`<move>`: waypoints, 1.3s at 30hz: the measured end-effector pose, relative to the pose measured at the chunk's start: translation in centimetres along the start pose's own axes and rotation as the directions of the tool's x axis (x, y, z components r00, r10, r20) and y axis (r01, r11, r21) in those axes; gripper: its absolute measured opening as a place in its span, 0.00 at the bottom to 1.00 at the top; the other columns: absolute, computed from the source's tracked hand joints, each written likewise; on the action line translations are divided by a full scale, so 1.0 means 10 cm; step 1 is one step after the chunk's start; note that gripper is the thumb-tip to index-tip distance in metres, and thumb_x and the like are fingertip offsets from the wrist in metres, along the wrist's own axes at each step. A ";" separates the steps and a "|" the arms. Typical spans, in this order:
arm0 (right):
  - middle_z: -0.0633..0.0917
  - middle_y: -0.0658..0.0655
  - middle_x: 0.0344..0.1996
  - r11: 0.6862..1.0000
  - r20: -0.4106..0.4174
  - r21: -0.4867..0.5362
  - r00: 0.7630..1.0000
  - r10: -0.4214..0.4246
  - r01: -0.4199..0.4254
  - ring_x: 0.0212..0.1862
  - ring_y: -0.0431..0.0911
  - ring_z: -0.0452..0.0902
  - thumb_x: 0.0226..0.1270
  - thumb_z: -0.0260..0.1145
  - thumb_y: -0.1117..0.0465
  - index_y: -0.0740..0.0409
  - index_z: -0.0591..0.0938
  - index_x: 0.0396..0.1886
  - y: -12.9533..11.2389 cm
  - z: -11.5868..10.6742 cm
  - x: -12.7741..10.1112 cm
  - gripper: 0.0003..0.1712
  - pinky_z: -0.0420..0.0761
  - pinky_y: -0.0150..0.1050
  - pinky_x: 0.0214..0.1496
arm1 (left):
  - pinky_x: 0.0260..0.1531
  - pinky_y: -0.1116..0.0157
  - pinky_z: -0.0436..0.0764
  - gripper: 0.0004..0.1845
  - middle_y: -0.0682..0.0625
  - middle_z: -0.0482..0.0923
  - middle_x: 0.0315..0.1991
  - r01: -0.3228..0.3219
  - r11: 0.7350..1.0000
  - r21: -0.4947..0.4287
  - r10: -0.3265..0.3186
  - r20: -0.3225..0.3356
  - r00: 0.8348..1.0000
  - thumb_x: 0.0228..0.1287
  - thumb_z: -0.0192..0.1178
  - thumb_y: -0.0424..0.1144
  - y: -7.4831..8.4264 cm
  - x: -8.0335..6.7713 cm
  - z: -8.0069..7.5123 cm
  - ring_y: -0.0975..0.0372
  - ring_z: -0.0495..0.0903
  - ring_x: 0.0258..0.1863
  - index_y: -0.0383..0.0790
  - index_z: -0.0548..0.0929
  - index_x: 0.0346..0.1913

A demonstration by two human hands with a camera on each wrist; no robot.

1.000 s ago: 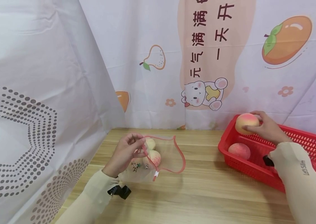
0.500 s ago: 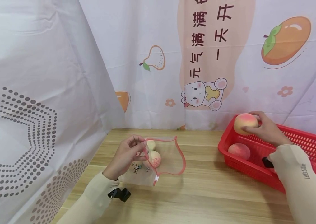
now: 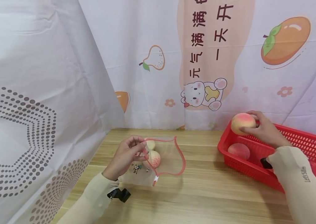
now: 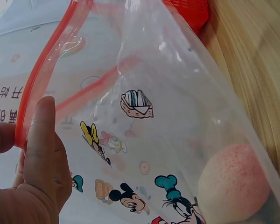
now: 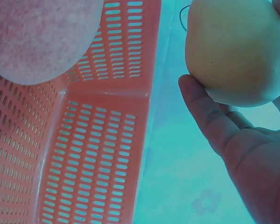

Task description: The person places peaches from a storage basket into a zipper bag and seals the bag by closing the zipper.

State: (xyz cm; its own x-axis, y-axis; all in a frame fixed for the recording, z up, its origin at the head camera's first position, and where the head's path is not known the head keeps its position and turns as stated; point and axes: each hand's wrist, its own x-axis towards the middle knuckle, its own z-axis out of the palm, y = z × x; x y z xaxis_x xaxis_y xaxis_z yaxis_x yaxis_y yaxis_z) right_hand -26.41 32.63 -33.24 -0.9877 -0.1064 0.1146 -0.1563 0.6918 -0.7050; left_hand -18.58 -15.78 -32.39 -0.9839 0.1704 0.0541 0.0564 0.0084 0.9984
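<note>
My left hand (image 3: pixel 126 155) pinches the red-edged mouth of a clear zip bag (image 3: pixel 170 155) printed with cartoon figures; its mouth gapes toward the right. Inside the bag, a pale peach with pink speckles (image 3: pixel 154 158) and a yellowish round fruit (image 3: pixel 150 145) lie at the left, partly behind the fingers. In the left wrist view, the speckled peach (image 4: pixel 234 183) shows through the plastic. Above the far left corner of the red basket (image 3: pixel 225 146), my right hand (image 3: pixel 267 130) grips a yellow peach with a pink top (image 3: pixel 242 123). The right wrist view shows fingers curved around this peach (image 5: pixel 238 51).
Another reddish peach (image 3: pixel 239 151) sits in the near left end of the basket. The wooden table (image 3: pixel 197 199) stretches between bag and basket. A printed cloth (image 3: pixel 152 99) hangs behind, and a grey-patterned cloth (image 3: pixel 34 124) hangs at the left.
The right hand has shifted slightly left with the yellow peach, toward the basket's left rim. The left hand and bag have dipped a little and otherwise stay in place.
</note>
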 end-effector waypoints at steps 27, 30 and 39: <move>0.66 0.71 0.64 0.997 -0.015 0.018 0.997 -0.077 0.078 0.59 0.69 0.65 0.62 0.73 0.45 0.57 0.54 0.76 -0.36 0.01 -0.18 0.53 0.85 0.54 0.47 | 0.32 0.63 0.89 0.11 0.46 0.76 0.32 0.010 1.000 0.005 -0.010 0.006 1.000 0.73 0.57 0.32 0.00 0.00 0.01 0.61 0.81 0.28 0.27 0.72 0.50; 0.67 0.71 0.63 0.995 -0.021 0.026 0.995 -0.095 0.096 0.58 0.67 0.66 0.63 0.73 0.47 0.58 0.55 0.75 -0.39 0.02 -0.21 0.51 0.83 0.45 0.44 | 0.32 0.63 0.89 0.11 0.46 0.76 0.32 0.010 1.000 0.001 -0.010 0.007 1.000 0.73 0.57 0.32 0.00 0.01 0.01 0.61 0.82 0.27 0.27 0.72 0.50; 0.68 0.69 0.61 0.992 0.002 0.055 0.993 -0.117 0.116 0.57 0.64 0.67 0.64 0.73 0.52 0.59 0.57 0.73 -0.41 0.07 -0.26 0.46 0.81 0.36 0.40 | 0.33 0.63 0.89 0.10 0.46 0.76 0.32 0.007 1.000 0.001 -0.007 0.008 1.000 0.73 0.57 0.31 -0.01 0.00 0.01 0.61 0.82 0.29 0.27 0.72 0.50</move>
State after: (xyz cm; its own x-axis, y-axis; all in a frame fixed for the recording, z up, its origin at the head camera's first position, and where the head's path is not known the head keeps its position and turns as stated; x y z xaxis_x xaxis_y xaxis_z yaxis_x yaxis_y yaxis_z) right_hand -23.24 29.52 -31.14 -0.9627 -0.1879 0.1946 -0.2702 0.6347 -0.7240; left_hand -18.57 -15.66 -32.45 -0.9830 0.1778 0.0465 0.0491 0.0104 0.9987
